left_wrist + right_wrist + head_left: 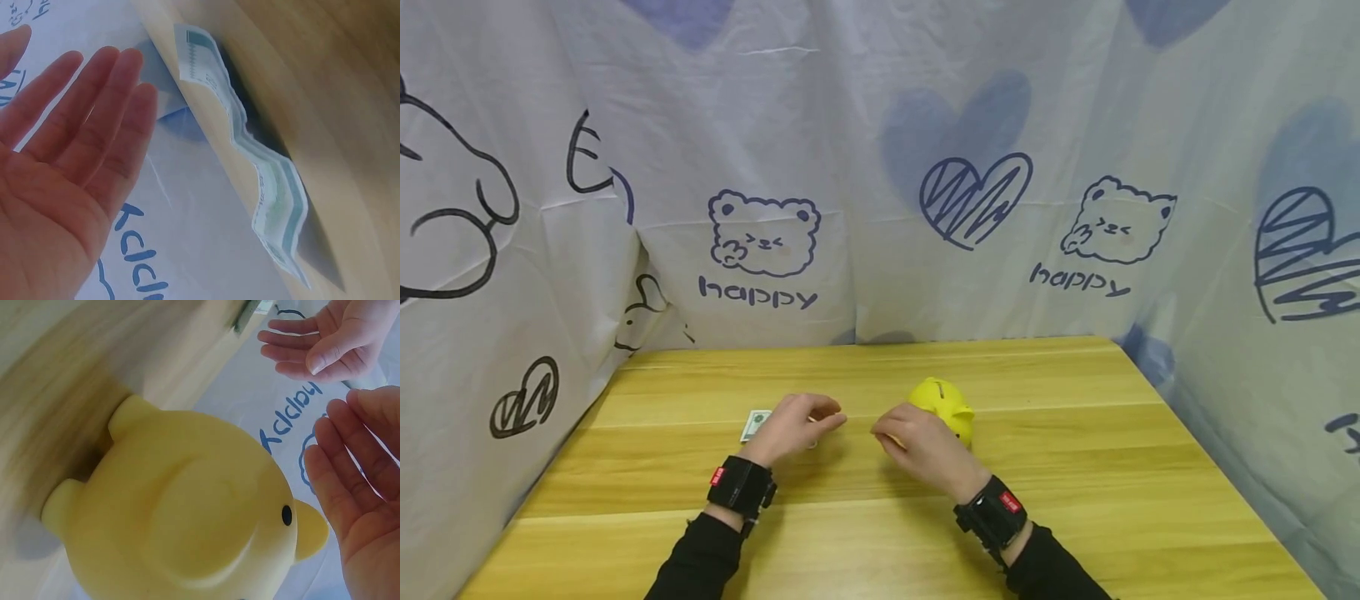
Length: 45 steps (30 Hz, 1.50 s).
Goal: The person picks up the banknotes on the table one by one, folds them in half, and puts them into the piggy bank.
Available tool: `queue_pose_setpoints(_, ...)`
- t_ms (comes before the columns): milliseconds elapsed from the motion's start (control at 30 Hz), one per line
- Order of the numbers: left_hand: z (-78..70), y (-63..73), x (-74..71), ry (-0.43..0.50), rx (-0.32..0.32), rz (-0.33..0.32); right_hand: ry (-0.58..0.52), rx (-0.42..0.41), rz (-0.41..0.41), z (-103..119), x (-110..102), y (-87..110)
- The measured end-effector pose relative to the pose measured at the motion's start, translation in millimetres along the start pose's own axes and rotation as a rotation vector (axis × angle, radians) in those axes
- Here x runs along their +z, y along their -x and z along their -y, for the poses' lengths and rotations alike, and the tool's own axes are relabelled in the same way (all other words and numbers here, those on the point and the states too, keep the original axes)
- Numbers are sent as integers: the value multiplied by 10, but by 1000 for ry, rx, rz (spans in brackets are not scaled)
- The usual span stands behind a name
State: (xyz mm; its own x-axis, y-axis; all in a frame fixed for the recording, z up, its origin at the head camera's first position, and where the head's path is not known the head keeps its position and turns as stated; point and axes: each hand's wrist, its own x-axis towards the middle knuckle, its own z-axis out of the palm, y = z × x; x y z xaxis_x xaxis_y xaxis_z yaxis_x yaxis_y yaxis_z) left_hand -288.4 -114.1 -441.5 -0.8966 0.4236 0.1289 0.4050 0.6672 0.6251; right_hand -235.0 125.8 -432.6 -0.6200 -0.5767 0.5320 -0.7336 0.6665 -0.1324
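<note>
A yellow piggy bank with a slot on top stands upright on the table, partly hidden behind my right hand. In the right wrist view the piggy bank shows its snout, an eye and two feet, with the right hand beside and apart from it. A creased banknote lies on the wood near my left hand, whose extended fingers do not touch it. From the head view, the left hand covers most of that banknote. Neither hand holds anything.
The wooden table is enclosed at the back and sides by a pale cloth with drawn hearts, bears and lettering. Black bands with cameras circle both wrists, below dark sleeves.
</note>
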Motion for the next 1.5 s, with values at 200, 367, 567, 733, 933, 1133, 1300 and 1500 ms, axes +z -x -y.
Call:
queue_pose_setpoints(200, 67, -6, -30, -43, -8, -16, -29, 49, 45, 8, 36, 14)
queue_pose_setpoints(367, 93, -7, -53, -79, -36, -4, -71, 87, 102, 7, 84, 26)
queue_pose_setpoints(567, 131, 2, -110, -134, -107, -56, -79, 101, 139, 17, 114, 29)
queue_pose_setpoints(733, 209, 32, -167, -160, -165, -87, -84, 100, 139, 30, 131, 28)
queue_pose_setpoints(933, 274, 58, -190, -136, -200, -64, -92, 109, 132, 41, 152, 34)
queue_pose_setpoints(1133, 318, 66, -197, -152, -253, -51, -101, 112, 127, 43, 168, 37)
queue_pose_setpoints(1300, 351, 72, -214, -180, -287, -39, -99, 108, 145, 46, 173, 38)
queue_pose_setpoints(1500, 402, 86, -231, -184, -350, -4, -87, 103, 162, 55, 182, 43)
